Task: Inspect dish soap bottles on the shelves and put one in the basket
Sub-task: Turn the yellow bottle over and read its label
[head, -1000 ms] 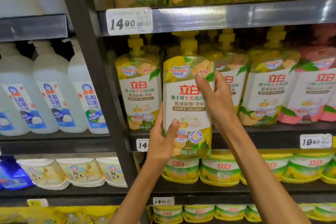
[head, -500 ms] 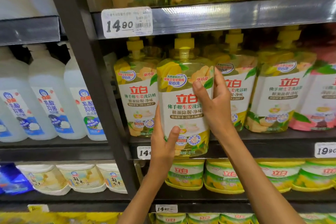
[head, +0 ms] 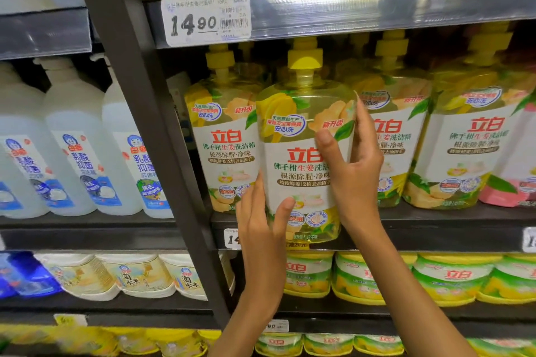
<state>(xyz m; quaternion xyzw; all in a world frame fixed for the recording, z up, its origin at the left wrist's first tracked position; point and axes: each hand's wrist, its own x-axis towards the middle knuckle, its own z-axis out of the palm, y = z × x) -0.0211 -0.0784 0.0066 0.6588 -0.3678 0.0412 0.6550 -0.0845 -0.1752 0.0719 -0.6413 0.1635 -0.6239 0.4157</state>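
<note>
A yellow dish soap bottle (head: 301, 136) with a yellow pump cap and a white label stands upright at the front edge of the middle shelf (head: 435, 229). My left hand (head: 261, 223) cups its lower left side, thumb across the front. My right hand (head: 353, 171) grips its right side, thumb on the label. Matching yellow bottles stand beside it, one on the left (head: 223, 139) and two on the right (head: 397, 136). No basket is in view.
White bottles (head: 75, 136) with blue labels fill the left bay behind a dark upright post (head: 139, 101). A pink bottle (head: 510, 188) stands at far right. Tubs and flat packs line the lower shelves (head: 435, 278). A price tag (head: 206, 17) reads 14.90.
The bottle has moved back toward the shelf row and sits lower against the shelf edge. Both hands stayed on it and the view has come closer.
</note>
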